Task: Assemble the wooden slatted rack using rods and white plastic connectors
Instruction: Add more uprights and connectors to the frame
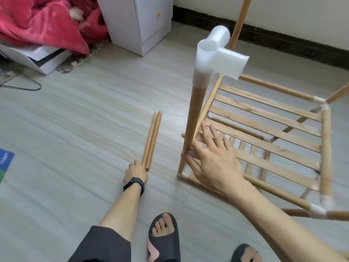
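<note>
Floor of pale tile carries everything, and the half-built rack stands on it at about 3 o'clock in the view. Its slatted shelf is already framed by rods and corner joints. At the rack's 9 o'clock corner an upright rod rises toward the camera. It is capped by a white plastic connector whose open sockets probably await the next rails. The loose rods lie bundled on the floor at 9 o'clock from that corner, within easy reach. Of the hands, the right hand is spread wide with straight fingers against the upright's lower part, apparently steadying it. The left hand is curled round the near ends of the loose rods, likely to lift one.
</note>
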